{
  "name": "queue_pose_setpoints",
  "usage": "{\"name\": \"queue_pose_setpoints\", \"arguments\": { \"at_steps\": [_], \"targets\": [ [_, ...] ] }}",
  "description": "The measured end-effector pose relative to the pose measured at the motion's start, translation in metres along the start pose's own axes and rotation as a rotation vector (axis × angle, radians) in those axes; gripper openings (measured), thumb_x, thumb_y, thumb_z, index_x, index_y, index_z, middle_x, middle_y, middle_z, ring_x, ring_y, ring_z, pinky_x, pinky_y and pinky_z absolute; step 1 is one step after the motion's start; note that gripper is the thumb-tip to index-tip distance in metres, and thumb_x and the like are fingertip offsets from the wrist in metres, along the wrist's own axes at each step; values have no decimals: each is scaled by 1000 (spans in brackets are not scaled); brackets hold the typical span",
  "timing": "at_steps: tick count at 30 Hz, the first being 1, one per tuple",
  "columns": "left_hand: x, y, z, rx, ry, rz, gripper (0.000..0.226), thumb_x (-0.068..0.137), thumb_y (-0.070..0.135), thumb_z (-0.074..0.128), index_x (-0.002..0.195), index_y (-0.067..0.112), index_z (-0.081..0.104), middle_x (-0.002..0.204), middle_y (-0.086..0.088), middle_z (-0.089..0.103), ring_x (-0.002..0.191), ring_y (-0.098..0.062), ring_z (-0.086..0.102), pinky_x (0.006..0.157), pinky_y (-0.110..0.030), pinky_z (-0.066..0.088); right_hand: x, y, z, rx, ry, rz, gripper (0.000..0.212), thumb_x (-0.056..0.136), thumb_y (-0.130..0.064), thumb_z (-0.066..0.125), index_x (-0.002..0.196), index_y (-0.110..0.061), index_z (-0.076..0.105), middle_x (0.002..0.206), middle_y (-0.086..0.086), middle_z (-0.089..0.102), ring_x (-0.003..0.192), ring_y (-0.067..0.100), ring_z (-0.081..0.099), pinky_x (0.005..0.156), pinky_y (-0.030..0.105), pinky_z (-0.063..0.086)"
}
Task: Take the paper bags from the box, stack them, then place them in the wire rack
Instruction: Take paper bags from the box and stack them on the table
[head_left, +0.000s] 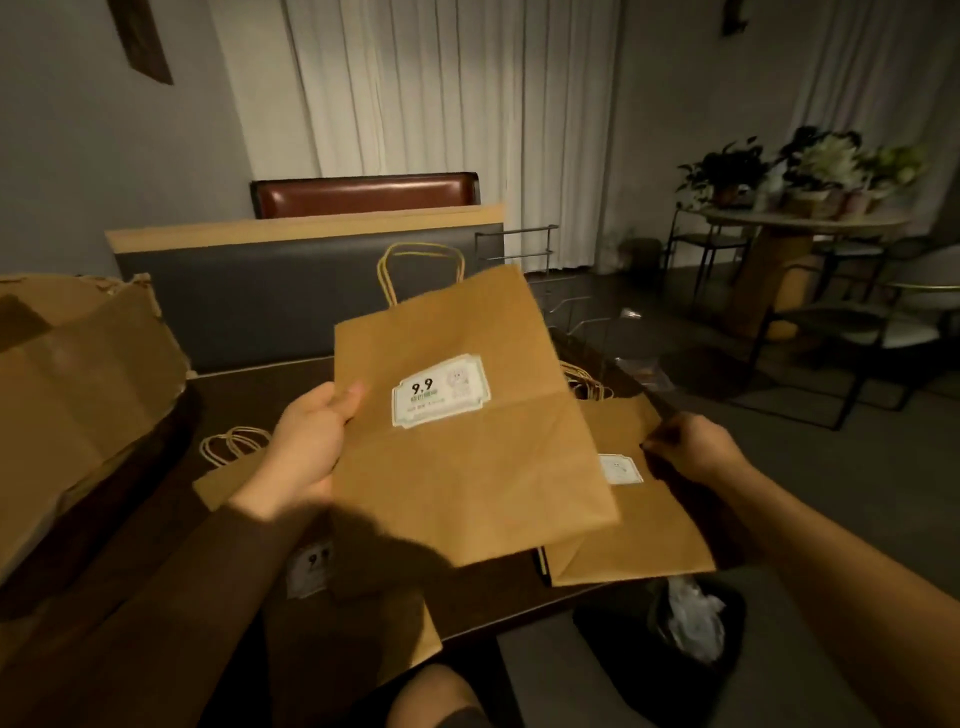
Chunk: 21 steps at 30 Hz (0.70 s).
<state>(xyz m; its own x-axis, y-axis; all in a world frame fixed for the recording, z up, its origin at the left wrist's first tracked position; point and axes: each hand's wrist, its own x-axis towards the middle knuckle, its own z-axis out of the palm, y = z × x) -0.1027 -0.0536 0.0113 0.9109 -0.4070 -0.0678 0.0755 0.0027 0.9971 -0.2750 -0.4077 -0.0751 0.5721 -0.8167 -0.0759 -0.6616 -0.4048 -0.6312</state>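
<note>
1. While the left hand (306, 447) grips the left edge of a flat paper bag (467, 431), thumb on top and fingers underneath, the bag hangs above the dark surface (249, 395) at the middle of the view.
2. Its long axis runs from about six o'clock to twelve o'clock, leaning slightly toward eleven; the twisted paper handles (415, 270) point to twelve o'clock, away from the person, and the folded bottom faces the person.
3. A white label (441, 389) on its face reads "9.9" in black; the smaller lines under it and the drawing at its right are too small to read.
4. The right hand (685, 447), at three o'clock from the held bag, has its fingers curled at the right edge of a second bag (639, 525) lying flat on the surface; whether it pinches that bag I cannot tell.
5. This second bag carries a like white label (621, 467), its writing unreadable.
6. A third bag (234, 478) lies at seven o'clock under the left forearm, handles toward eleven, its label partly showing a "9".
7. The cardboard box (78, 384) stands at nine o'clock; the wire rack (524, 249) is at one o'clock.
</note>
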Motion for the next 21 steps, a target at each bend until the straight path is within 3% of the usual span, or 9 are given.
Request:
{"name": "queue_pose_setpoints", "arguments": {
  "at_steps": [3,6,8,10,11,14,16,19,21],
  "targets": [
    [-2,14,37,-82,-104,1,21,102,25,48,103,17,67,88,-6,77,76,-18,74,65,-35,56,11,9,1,15,7,-16,18,88,-29,70,100,-19,61,91,2,66,77,16,67,71,34,55],
    [3,6,85,-46,-116,-6,20,102,24,49,105,17,67,94,-7,75,85,-24,73,73,-43,59,16,18,-7,50,125,-71,25,92,-27,60,110,-12,65,108,16,66,100,34,64,87,41,53],
    [9,-18,118,36,-101,-19,18,101,23,48,103,18,66,98,-8,73,92,-27,70,83,-49,57,5,15,-24,402,183,-95,41,100,-39,46,103,-3,66,95,20,68,89,36,66,77,39,54],
    [16,-46,145,114,-77,-42,17,101,23,48,102,18,65,101,-8,71,93,-27,69,87,-51,56,-9,12,-39,797,36,14,55,100,-54,40,101,-6,66,83,16,69,74,29,65,67,35,53],
    [19,-60,155,137,-73,-61,17,101,21,49,105,19,65,103,-7,71,92,-25,69,87,-49,56,-14,11,-44,838,-57,29,52,98,-56,44,106,-9,66,87,16,70,77,29,66,70,38,54],
    [25,-87,175,273,-59,-41,25,98,17,53,121,18,62,113,-5,69,99,-22,67,89,-45,56,-12,20,-39,485,-104,26,43,90,-27,68,130,-13,58,116,11,66,100,27,65,85,42,56],
    [30,-96,178,502,-24,45,34,95,14,57,128,17,58,124,-5,62,112,-24,60,97,-43,51,-11,19,-29,311,-76,10,50,90,-15,68,137,-15,51,128,7,60,109,23,63,90,39,55],
    [33,-91,171,864,-15,154,47,93,23,62,139,20,51,138,-1,44,128,-24,40,108,-39,39,-10,19,-17,71,-40,-62,34,92,-18,65,126,-18,59,117,2,63,101,18,65,83,33,58],
    [34,-80,151,861,-62,173,51,93,29,62,141,20,49,142,0,40,132,-23,38,110,-38,35,-10,19,-15,-55,8,-89,27,93,-21,63,119,-22,61,110,1,60,100,18,64,82,34,57]
  ]
}}
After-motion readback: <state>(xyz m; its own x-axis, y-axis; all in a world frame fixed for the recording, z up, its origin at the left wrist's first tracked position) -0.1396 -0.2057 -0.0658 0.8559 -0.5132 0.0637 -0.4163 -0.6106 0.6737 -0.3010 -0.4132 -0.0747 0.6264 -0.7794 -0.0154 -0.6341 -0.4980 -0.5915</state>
